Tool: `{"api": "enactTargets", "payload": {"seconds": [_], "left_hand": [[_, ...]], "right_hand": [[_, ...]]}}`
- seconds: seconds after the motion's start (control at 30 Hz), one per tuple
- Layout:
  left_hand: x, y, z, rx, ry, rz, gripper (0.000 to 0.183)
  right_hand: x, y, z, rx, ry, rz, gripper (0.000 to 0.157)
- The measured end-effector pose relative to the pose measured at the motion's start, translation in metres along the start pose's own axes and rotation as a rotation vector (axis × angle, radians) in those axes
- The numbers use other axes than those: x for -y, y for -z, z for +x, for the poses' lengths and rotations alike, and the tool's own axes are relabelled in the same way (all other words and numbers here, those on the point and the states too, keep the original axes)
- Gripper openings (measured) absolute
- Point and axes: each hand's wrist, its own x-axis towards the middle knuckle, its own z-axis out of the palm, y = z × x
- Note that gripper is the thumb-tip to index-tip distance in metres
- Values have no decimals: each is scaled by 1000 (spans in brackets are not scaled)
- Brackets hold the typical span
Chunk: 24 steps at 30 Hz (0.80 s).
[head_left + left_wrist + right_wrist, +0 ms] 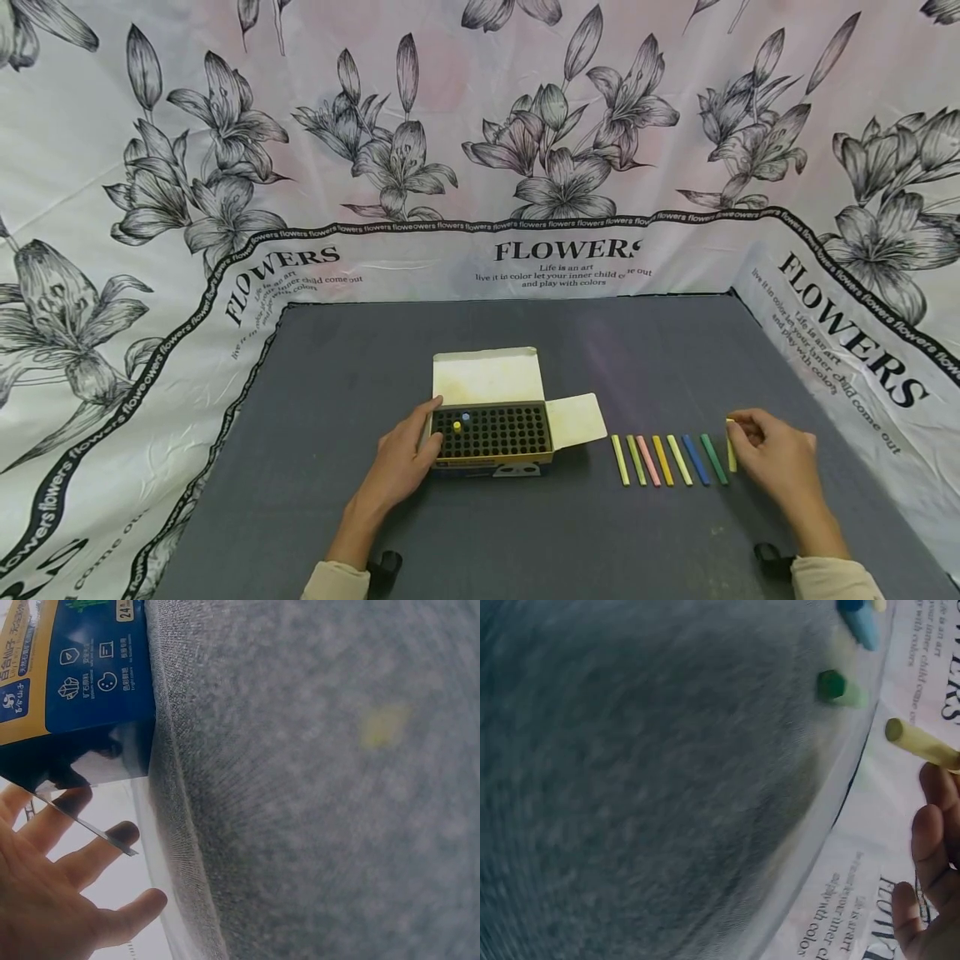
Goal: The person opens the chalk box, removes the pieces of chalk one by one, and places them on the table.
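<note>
A chalk box point(491, 458) lies with its lid and right flap folded out, showing a black grid of holes. One yellow chalk point(457, 427) and one blue chalk point(466, 417) stand in holes at the grid's left end. Against the box's left side rests my left hand point(401, 458), thumb and index finger extended. In the left wrist view, its spread fingers are beside the blue box end point(97, 682) and a thin flap. My right hand point(780, 458) pinches a pale yellow chalk stick point(732, 454) at the right end of a row; its lower end points out in the right wrist view.
To the right of the box, several chalk sticks lie side by side, among them a pink one point(648, 461), a blue one point(696, 460) and a green one point(714, 459). A flower-printed cloth point(420, 267) borders the grey tabletop point(525, 542) at the back and sides.
</note>
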Motion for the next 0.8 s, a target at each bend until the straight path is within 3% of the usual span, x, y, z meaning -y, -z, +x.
{"api": "enactTargets", "payload": {"seconds": [0.37,0.8], "left_hand": [[1,-1,0,0,1,-3,54],[2,1,0,0,-7,-9,54]], "right_hand": [[-16,2,9,364,-85,-163,29],[-15,-4,19,473,-107,-230,30]]}}
